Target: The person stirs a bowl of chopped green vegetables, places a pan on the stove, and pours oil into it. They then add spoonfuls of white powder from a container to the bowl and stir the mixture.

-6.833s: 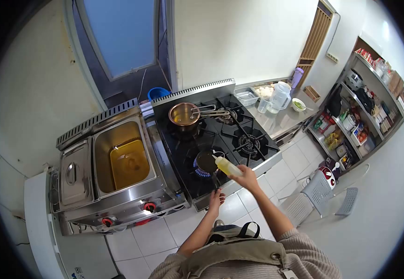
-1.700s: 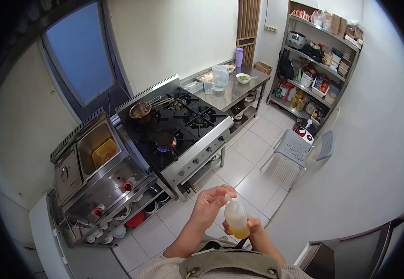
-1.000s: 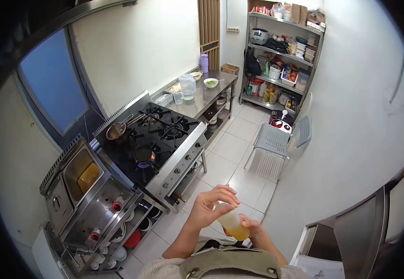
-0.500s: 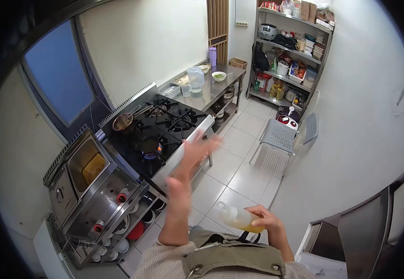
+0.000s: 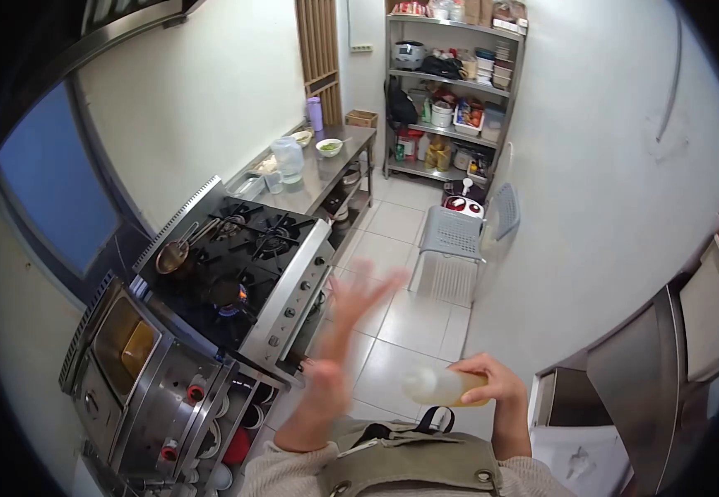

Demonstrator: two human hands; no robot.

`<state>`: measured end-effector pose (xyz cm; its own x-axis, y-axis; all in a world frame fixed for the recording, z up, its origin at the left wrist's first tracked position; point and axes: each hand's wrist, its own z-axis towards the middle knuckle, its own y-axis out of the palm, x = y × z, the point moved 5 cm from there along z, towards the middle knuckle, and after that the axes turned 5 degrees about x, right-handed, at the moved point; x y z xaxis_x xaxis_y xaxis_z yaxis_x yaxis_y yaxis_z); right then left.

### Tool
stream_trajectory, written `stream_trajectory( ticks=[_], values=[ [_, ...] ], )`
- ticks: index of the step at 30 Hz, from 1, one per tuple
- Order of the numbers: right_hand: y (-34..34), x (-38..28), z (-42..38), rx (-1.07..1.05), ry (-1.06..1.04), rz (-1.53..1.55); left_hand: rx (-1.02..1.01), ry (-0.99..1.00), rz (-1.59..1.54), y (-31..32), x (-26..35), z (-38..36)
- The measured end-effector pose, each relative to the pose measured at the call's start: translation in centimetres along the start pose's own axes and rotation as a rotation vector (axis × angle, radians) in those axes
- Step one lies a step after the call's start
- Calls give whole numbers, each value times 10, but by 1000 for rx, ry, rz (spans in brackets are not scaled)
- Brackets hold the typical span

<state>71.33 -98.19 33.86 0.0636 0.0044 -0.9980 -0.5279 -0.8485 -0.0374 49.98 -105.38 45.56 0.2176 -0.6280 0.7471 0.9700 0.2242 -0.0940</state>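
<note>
My right hand [image 5: 492, 382] grips a translucent squeeze bottle [image 5: 446, 386] with yellowish liquid in its base. The bottle lies tilted onto its side, its pale top pointing left, above the front of my olive apron [image 5: 425, 464]. My left hand [image 5: 351, 311] is raised over the floor to the right of the stove, blurred by motion. Its fingers are spread and nothing shows in them. On the gas stove [image 5: 293, 282], a small dark pan [image 5: 226, 293] sits over a burner with a visible flame. A saucepan [image 5: 172, 258] with a strainer-like tool rests behind it.
A steel unit with a yellow-filled well [image 5: 137, 348] stands left of the stove. Beyond it, a steel table [image 5: 326, 174] carries a plastic jug [image 5: 288, 159] and bowls. Shelves [image 5: 450, 83] fill the back; a grey folding stool [image 5: 455, 232] stands near the right wall.
The view has swung to the right, so stove and shelves sit further left. My left hand has shifted lower in view, still spread. The bottle stays in my right hand, turned nearer to level.
</note>
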Motion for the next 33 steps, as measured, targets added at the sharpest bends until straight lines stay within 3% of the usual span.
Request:
stream_trajectory(
  ticks=[1,2,3,4,6,7,8,12,14,16,17,18,19,20,21,22,24,25,26,28,29,30,31,32,33],
  values=[
    [2,1,1,15,5,2,-229,-20,65,30,-4,0],
    [7,3,2,-55,5,-27,-419,-159,-143,57,-20,-10],
    [11,6,2,-118,3,-58,-395,-168,-211,59,-25,-14],
    [8,10,0,-80,2,-65,-381,-170,-285,61,-29,-14],
    [3,19,-16,43,-41,66,-196,-131,-140,43,-40,-7],
    [-3,17,-30,107,-38,68,-110,-111,-293,34,-49,-4],
    [-14,5,-43,192,-122,62,-21,-101,-447,24,-59,-2],
    [-45,-66,-103,714,-374,-16,121,-220,-396,-10,-97,-9],
    [-51,-101,-151,1117,-592,-283,70,-265,-379,-11,-117,-22],
    [-15,-152,-175,1553,-913,-551,-142,-392,-170,-9,-151,-49],
    [-13,-158,-209,1637,-910,-862,-261,-480,-129,-4,-167,-67],
    [-3,-164,-232,1811,-1096,-876,-373,-567,-87,2,-185,-88],
    [15,-185,-241,1854,-1151,-1044,-517,-567,87,3,-202,-112],
    [41,-183,-260,2288,-917,-1691,-659,-570,259,2,-222,-139],
    [44,-168,-326,2025,-1159,-1650,-785,-654,394,-1,-247,-172],
    [64,-172,-335,2438,-844,-1844,-912,-740,528,-6,-273,-206],
    [96,-188,-361,2617,-712,-2005,-987,-1011,470,-19,-324,-270],
    [107,-194,-372,2675,-604,-2072,-970,-1236,251,-24,-325,-280],
    [114,-198,-379,2717,-452,-2138,-957,-1250,260,-31,-347,-303],
    [113,-207,-391,2735,-98,-2185,-771,-1296,-588,-36,-371,-348],
    [108,-210,-400,2721,51,-2153,-991,-1187,-408,-57,-376,-353],
    [98,-212,-405,2695,178,-2116,-1114,-1194,-30,-68,-403,-361],
    [91,-220,-379,2701,-125,-1905,-1094,-1161,171,-80,-414,-361],
    [78,-217,-403,2653,166,-1843,-1070,-1119,364,-90,-425,-360],
    [66,-212,-427,2593,284,-1786,-1071,-1119,360,-95,-436,-358]
  ],
)
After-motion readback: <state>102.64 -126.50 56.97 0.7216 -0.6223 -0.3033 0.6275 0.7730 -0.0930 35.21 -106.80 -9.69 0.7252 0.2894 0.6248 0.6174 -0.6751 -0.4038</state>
